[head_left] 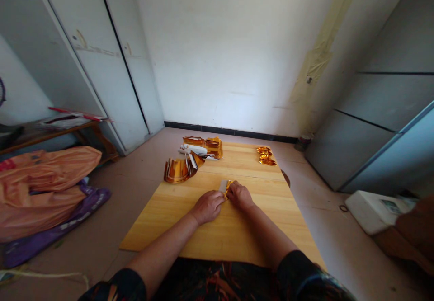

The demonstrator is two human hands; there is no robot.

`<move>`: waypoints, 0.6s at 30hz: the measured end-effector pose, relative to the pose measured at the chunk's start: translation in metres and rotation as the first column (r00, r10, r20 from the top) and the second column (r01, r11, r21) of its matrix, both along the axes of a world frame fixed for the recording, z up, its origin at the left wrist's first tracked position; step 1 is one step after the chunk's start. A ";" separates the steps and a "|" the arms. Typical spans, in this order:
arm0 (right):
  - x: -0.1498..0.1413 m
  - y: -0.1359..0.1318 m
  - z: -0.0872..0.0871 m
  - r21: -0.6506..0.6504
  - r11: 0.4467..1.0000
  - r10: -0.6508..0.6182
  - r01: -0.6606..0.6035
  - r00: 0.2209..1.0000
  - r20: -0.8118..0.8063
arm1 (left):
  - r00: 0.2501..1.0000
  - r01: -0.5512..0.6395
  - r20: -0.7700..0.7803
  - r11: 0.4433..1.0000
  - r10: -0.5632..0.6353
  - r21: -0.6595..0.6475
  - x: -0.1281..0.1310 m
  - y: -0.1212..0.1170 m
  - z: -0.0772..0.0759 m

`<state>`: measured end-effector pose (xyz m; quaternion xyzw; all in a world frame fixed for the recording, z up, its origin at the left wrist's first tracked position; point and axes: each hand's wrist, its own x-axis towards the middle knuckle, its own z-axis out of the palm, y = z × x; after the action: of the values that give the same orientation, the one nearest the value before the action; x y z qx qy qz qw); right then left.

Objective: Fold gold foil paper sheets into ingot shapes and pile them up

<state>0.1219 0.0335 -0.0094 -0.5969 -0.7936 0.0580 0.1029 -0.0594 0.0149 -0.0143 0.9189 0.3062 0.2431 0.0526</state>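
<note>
My left hand [209,206] and my right hand [240,195] meet over the middle of the wooden table. Between their fingertips is a small sheet of gold foil paper [224,185], its pale grey side partly showing, gold along the right part. Fingers of both hands are closed on it, and they hide much of the sheet. Beyond my left hand lies a curled stack of gold foil paper [176,170]. Behind that is another pile of gold sheets [214,147] with white paper or wrapping [194,149]. Several folded gold foil pieces [265,155] sit at the far right corner.
The wooden table [271,228] stands close before my lap. A grey cabinet [98,43] is at the left, with orange cloth [44,188] and a purple bag [68,224] on the floor. At the right are a refrigerator [366,97] and a white foam box [373,210].
</note>
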 end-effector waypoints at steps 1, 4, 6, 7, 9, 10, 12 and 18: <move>0.000 0.000 0.000 0.006 1.000 -0.008 0.008 1.000 -0.007 | 1.000 -0.001 0.000 1.000 0.001 0.000 0.000 0.000 0.000; -0.001 -0.001 0.000 0.015 1.000 -0.006 0.007 0.999 -0.043 | 1.000 -0.008 -0.011 1.000 0.008 0.005 0.001 -0.001 0.002; 0.000 -0.001 0.001 0.022 1.000 0.004 -0.002 0.997 -0.072 | 0.999 -0.019 -0.033 1.000 0.020 0.016 0.001 -0.002 0.004; 0.000 -0.001 0.001 0.026 1.000 0.010 -0.008 0.996 -0.088 | 0.999 -0.023 -0.045 0.999 0.024 0.022 0.001 -0.002 0.005; 0.002 0.000 0.000 0.027 0.999 0.023 -0.020 0.991 -0.129 | 0.997 -0.025 -0.067 0.999 0.027 0.029 0.002 -0.003 0.007; 0.004 0.000 -0.001 0.022 0.999 0.031 -0.027 0.987 -0.156 | 0.997 -0.023 -0.075 0.999 0.025 0.029 0.002 -0.003 0.007; 0.007 0.002 -0.003 0.003 0.999 0.044 -0.044 0.974 -0.223 | 0.996 -0.018 -0.086 1.000 0.020 0.025 0.001 -0.003 0.007; 0.013 0.007 -0.007 -0.031 0.998 0.037 -0.052 0.933 -0.359 | 0.995 -0.007 -0.097 1.000 0.010 0.030 0.002 0.000 0.004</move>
<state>0.1350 0.0408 -0.0165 -0.5601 -0.7736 0.1840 0.2322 -0.0576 0.0151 -0.0098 0.9290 0.3088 0.2028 0.0228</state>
